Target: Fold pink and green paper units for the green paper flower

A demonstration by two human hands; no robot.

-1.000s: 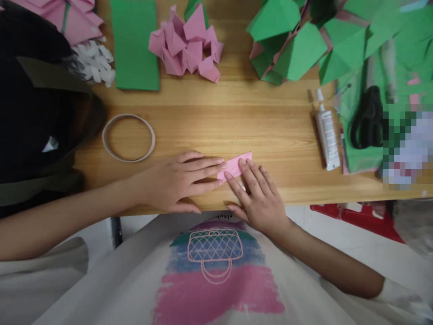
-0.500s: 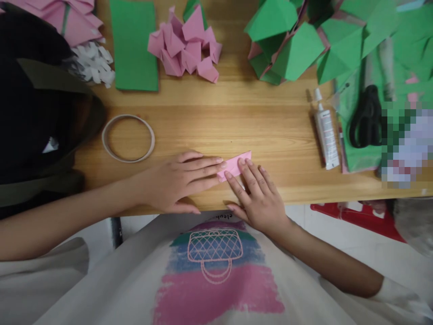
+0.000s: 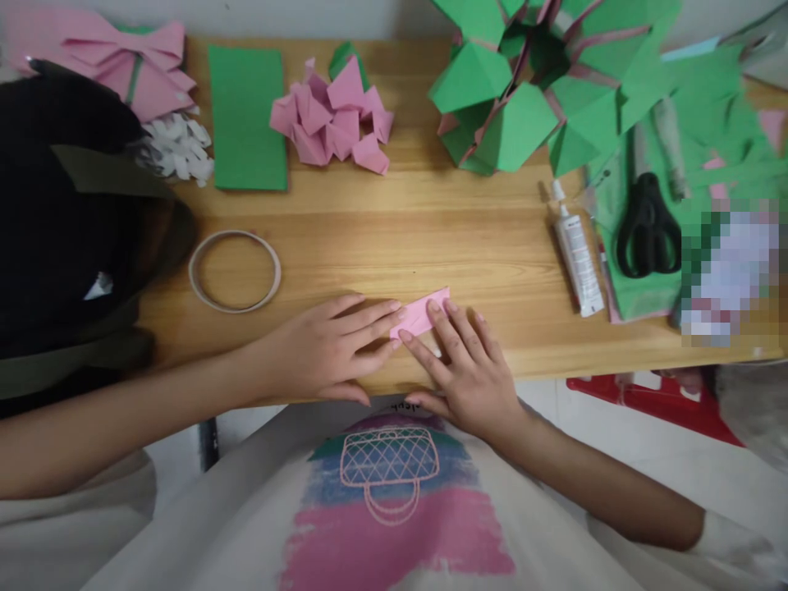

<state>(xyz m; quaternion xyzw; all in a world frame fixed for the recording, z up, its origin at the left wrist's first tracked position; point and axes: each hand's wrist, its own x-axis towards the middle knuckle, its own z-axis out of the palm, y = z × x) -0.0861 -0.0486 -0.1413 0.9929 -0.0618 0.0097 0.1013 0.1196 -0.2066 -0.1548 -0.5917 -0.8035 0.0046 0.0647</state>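
A small folded strip of pink paper (image 3: 414, 318) lies slanted on the wooden table near its front edge. My left hand (image 3: 329, 345) reaches in from the left, fingers stretched out flat, with the fingertips touching the strip's left end. From the right, my right hand (image 3: 471, 365) rests with spread fingers, several fingertips pressing on the strip's middle and right part. Neither hand is closed round the paper. Beyond them sits a pile of folded pink paper pieces (image 3: 332, 123), with a green piece behind it.
A ring-shaped tape roll (image 3: 277, 275) lies left of my hands. Farther back are a stack of green paper (image 3: 248, 119) and a big green folded-paper model (image 3: 523, 123). At right lie a glue tube (image 3: 579, 258) and black-handled scissors (image 3: 648, 230). A black bag (image 3: 67, 246) covers the left side.
The view has tilted slightly, so the table items sit lower in the picture. My hands stay on the pink strip, the fingers barely shifted.
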